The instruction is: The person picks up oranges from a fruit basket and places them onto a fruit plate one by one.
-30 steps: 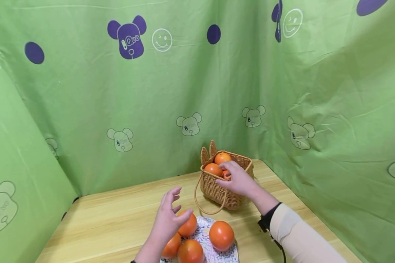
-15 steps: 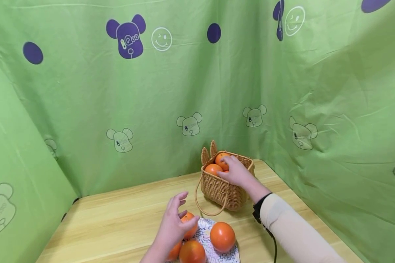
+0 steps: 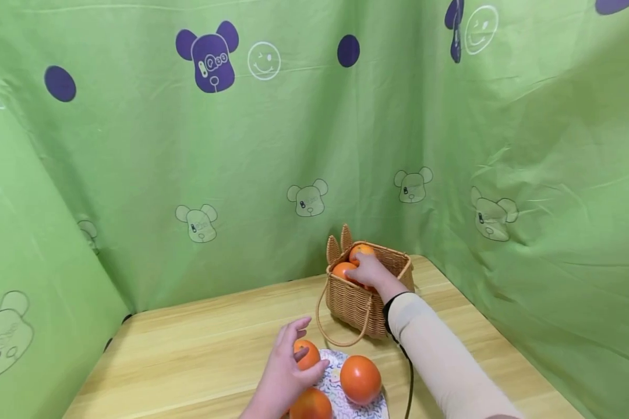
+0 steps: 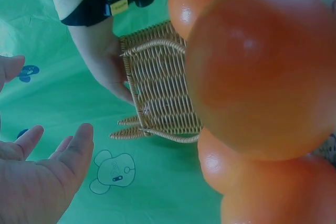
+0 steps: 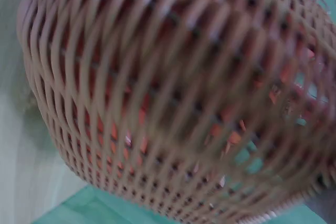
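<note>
- Left hand (image 3: 288, 372) just over the plate end of the desk (image 3: 199, 349), with fingers spread and thumb stuck out, holding nothing; in the left wrist view, looks apart from the fruit
- Back fruit (image 3: 311, 359), partly behind the left fingers, sitting on the plate; round and smooth, likely firm, with a bit of weight
- Front fruit (image 3: 311, 406), cut off by the bottom edge; shiny, so maybe a bit slippery; best to cup round the fat middle
- Plate (image 3: 335, 359) with squiggles all over, under the fruit; looks flat and stiff; best to lift by the rim
- Basket (image 3: 348, 305) upright on the desk; woven, so likely light and a bit bendy; good to steady at the rim or by the handle (image 3: 340, 343), hanging down in front
- Left basket fruit (image 3: 340, 269), inside near the rim, just by the right thumb; likely to roll if poked, so best to hold from two sides
- Right fruit (image 3: 360, 379), alone on the right of the plate; easy to get round, maybe easy to bruise if squeezed hard
- Top basket fruit (image 3: 363, 249), farther back inside, partly behind the right fingers
- Right hand (image 3: 372, 270) reaching into the basket with fingers bent down among the fruit; fingertips partly hidden, so cannot tell about pinching or just touching
</note>
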`<state>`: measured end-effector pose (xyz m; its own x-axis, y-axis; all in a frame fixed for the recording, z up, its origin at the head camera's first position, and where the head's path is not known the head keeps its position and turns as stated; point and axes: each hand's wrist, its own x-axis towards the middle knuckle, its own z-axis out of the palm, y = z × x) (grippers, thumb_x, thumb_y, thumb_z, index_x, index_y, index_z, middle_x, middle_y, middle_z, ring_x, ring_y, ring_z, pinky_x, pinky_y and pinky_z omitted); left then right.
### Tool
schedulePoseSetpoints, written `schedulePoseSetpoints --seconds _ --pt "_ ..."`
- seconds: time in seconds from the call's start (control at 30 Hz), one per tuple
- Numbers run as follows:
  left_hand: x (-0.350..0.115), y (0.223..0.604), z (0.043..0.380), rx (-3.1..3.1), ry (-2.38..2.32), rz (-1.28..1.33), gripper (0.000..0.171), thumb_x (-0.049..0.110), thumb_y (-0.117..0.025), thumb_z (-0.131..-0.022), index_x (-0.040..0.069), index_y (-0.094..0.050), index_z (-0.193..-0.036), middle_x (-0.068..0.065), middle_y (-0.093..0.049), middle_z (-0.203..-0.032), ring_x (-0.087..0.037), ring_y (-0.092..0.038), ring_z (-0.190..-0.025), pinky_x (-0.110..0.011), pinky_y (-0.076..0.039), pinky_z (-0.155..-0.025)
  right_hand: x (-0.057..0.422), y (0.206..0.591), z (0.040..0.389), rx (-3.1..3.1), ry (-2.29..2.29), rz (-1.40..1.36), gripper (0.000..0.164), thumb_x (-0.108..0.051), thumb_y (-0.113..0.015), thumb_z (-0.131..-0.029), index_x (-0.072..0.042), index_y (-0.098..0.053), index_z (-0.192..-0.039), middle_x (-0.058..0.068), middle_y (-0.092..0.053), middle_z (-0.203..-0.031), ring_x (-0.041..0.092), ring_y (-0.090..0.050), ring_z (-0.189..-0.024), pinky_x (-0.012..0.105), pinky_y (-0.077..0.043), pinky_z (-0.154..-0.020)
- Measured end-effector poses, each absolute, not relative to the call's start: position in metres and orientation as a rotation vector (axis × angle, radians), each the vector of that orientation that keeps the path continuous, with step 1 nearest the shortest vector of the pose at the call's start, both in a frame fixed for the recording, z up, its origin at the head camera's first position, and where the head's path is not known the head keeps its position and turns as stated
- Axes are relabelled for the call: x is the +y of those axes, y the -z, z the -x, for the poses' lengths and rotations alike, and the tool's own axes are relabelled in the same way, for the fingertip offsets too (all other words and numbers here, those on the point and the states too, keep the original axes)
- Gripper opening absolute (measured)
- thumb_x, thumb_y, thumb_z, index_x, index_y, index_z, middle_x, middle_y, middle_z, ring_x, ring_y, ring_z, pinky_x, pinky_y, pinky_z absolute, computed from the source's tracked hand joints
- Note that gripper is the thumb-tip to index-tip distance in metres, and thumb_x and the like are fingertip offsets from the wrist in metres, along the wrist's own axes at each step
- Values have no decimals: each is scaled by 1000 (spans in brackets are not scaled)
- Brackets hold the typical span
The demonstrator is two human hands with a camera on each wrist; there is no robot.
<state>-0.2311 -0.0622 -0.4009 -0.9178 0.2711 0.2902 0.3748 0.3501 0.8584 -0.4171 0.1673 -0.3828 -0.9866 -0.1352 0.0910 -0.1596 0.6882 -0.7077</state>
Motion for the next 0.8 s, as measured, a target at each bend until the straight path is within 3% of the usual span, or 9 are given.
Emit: schedulePoseSetpoints --seconds 0.17,0.33,0.57,0.8 --pt "-64 405 230 -2470 1681 612 70 25 -76 -73 18 -38 -133 -9 -34 -136 -30 -39 -121 -35 -47 -93 165 392 422 -2877 -1259 -228 56 -26 -60 -88 4 -42 -132 25 -49 -125 35 -47 -113 45 -39 -96" --pt "-67 407 232 -2454 1686 610 71 24 -76 -73 19 -38 -133 -9 -35 -136 -28 -38 -121 -33 -47 -92 165 394 427 -2909 -1394 -177 63 -27 -57 -90 2 -32 -139 25 -41 -134 37 -41 -120 48 -34 -101" --pt "-70 408 233 -2452 1707 598 70 21 -76 -74 18 -38 -133 -8 -35 -136 -28 -37 -122 -33 -46 -93 167 400 436 -2912 -1432 -158 66 -29 -57 -89 2 -29 -140 24 -36 -138 37 -37 -124 48 -31 -104" --pt "-72 409 232 -2451 1710 606 70 21 -76 -74 18 -38 -132 -8 -35 -136 -28 -38 -121 -34 -46 -94 167 403 437 -2883 -1427 -139 63 -31 -62 -86 -1 -38 -136 22 -44 -131 34 -44 -117 46 -35 -100"
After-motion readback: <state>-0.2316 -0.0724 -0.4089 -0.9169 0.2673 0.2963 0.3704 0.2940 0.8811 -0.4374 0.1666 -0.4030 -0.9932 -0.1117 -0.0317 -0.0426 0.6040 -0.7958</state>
